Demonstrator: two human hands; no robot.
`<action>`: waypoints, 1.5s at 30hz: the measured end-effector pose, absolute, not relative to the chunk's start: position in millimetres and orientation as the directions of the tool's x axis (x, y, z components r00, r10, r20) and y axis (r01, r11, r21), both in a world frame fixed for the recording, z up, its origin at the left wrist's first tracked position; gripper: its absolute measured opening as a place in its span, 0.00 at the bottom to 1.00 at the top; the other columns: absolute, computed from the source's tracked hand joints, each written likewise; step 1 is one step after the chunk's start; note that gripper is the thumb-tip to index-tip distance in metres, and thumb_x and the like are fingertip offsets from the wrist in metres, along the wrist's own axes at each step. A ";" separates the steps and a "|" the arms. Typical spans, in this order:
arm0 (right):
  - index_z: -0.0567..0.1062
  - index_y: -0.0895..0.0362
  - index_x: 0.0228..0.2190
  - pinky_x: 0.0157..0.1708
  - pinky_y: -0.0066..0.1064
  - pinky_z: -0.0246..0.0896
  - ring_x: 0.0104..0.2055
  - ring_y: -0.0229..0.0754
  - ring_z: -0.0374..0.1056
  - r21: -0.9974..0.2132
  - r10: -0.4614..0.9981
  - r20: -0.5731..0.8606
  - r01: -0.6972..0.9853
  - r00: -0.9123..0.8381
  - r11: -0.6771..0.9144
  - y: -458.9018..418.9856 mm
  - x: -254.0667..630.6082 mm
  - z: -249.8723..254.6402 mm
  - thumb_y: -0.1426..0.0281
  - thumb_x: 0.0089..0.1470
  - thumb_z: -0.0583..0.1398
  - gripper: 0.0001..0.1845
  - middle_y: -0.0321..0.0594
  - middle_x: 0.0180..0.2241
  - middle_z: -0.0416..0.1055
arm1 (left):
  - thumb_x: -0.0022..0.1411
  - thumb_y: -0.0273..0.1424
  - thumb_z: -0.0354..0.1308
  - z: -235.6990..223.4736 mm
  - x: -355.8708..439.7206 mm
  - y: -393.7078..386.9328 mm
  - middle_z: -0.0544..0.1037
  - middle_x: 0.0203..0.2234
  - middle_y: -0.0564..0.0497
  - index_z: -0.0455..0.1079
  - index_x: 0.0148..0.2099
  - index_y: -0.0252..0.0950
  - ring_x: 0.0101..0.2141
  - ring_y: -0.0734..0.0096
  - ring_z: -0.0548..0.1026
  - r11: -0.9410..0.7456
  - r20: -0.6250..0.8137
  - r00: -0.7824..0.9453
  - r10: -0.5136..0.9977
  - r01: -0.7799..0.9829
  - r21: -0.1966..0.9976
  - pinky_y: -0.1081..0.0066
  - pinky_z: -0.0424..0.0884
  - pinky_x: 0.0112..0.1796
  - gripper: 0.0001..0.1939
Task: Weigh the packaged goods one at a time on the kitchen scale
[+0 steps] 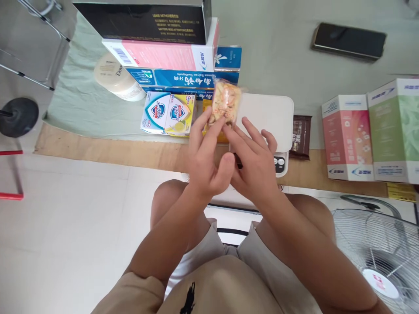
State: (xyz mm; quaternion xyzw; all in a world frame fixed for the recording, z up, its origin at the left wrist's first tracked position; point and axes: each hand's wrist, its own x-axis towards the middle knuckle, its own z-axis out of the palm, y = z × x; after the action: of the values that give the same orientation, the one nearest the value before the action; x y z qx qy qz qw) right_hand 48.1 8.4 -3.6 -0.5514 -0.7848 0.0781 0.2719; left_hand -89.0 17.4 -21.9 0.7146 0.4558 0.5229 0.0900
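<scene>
A clear-wrapped, pale yellow snack piece (pixel 226 101) with orange print lies at the fingertips of both hands. My left hand (pixel 206 159) has its fingers stretched forward, and the tips meet the wrapper's near edge. Beside it, my right hand (pixel 253 163) is spread, with one fingertip at the wrapper's near corner and the other fingers over a white kitchen scale (pixel 271 117). Under the snack a yellow-orange packet (pixel 207 104) shows in part. Soap boxes (pixel 168 113) in white and yellow stand just left of it.
Behind are toothpaste boxes (pixel 196 77), a pink-white box (pixel 163 54), a black box (pixel 144 22) and a Dove bottle (pixel 118 78). Right of the scale lie a brown packet (pixel 300 137), a pink carton (pixel 347 137), a green carton (pixel 394 131) and a phone (pixel 348 41). A fan (pixel 379 257) stands lower right.
</scene>
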 end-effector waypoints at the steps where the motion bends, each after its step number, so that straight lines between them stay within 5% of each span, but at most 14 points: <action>1: 0.74 0.48 0.63 0.69 0.45 0.47 0.74 0.50 0.62 -0.413 0.899 0.379 0.829 -0.221 0.377 5.5 55.0 -3.5 0.69 0.68 0.51 0.27 0.40 0.63 0.77 | 0.77 0.48 0.42 -21.9 -83.8 16.2 0.70 0.67 0.39 0.66 0.69 0.42 0.67 0.50 0.71 -0.587 0.681 0.057 0.730 0.563 0.582 0.51 0.69 0.66 0.28; 5: 0.79 0.50 0.57 0.64 0.43 0.54 0.68 0.51 0.71 -0.381 0.854 0.501 0.852 -0.136 0.359 -0.6 81.8 -4.2 0.70 0.67 0.53 0.23 0.41 0.57 0.81 | 0.76 0.49 0.41 -23.7 -64.2 12.7 0.72 0.65 0.34 0.67 0.67 0.35 0.65 0.52 0.73 -0.588 0.646 0.131 0.752 0.577 0.567 0.53 0.71 0.65 0.31; 10: 0.79 0.50 0.55 0.63 0.45 0.56 0.66 0.52 0.73 -0.402 0.865 0.492 0.855 -0.102 0.329 -2.2 103.9 -5.2 0.70 0.65 0.55 0.20 0.40 0.50 0.85 | 0.77 0.50 0.39 -25.8 -53.0 15.1 0.75 0.63 0.36 0.69 0.65 0.36 0.65 0.51 0.73 -0.535 0.557 0.173 0.812 0.603 0.592 0.53 0.67 0.66 0.31; 17: 0.79 0.53 0.51 0.62 0.50 0.62 0.62 0.55 0.75 -0.520 0.893 0.446 0.829 0.058 0.206 1.4 127.8 -4.0 0.67 0.63 0.55 0.19 0.45 0.52 0.82 | 0.77 0.47 0.41 -27.5 -51.2 22.4 0.80 0.54 0.38 0.70 0.61 0.36 0.59 0.53 0.76 -0.511 0.593 0.071 0.802 0.596 0.619 0.53 0.70 0.62 0.26; 23: 0.74 0.47 0.63 0.67 0.57 0.59 0.72 0.59 0.65 -0.573 0.954 0.279 0.778 -0.108 0.256 1.2 124.4 -8.3 0.64 0.63 0.57 0.27 0.41 0.63 0.76 | 0.77 0.49 0.41 -30.2 -43.8 19.3 0.83 0.55 0.40 0.73 0.61 0.36 0.62 0.49 0.77 -0.500 0.554 0.132 0.822 0.632 0.592 0.49 0.65 0.65 0.29; 33: 0.78 0.50 0.57 0.64 0.48 0.72 0.65 0.50 0.72 -0.777 0.907 0.422 0.518 0.007 0.358 -5.1 125.2 -7.4 0.61 0.67 0.58 0.20 0.46 0.58 0.78 | 0.75 0.46 0.46 -26.1 -37.1 21.0 0.72 0.67 0.34 0.60 0.72 0.35 0.68 0.48 0.71 -0.748 0.711 0.269 0.649 0.397 0.532 0.51 0.69 0.67 0.32; 36: 0.80 0.48 0.53 0.54 0.40 0.78 0.61 0.47 0.72 -0.852 0.915 0.382 0.433 0.132 0.293 -5.5 132.3 -6.9 0.59 0.68 0.59 0.18 0.46 0.55 0.73 | 0.74 0.47 0.48 -25.2 -32.5 17.4 0.73 0.66 0.32 0.61 0.71 0.33 0.67 0.48 0.72 -0.754 0.690 0.314 0.652 0.355 0.552 0.52 0.70 0.66 0.32; 45: 0.80 0.50 0.54 0.49 0.40 0.78 0.48 0.42 0.75 -0.740 0.841 0.420 0.665 0.340 0.100 8.5 155.2 -29.4 0.58 0.69 0.55 0.20 0.47 0.52 0.66 | 0.72 0.38 0.52 -21.1 -25.7 15.0 0.81 0.55 0.36 0.71 0.58 0.36 0.57 0.53 0.80 -0.646 0.640 0.213 0.738 0.496 0.580 0.52 0.76 0.60 0.18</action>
State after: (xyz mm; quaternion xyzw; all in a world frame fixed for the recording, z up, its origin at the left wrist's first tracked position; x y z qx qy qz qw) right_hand 155.2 8.5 -29.4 -0.6644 -0.5670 0.0919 0.4782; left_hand -25.7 15.0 -21.1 0.7686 0.4015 0.4820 0.1253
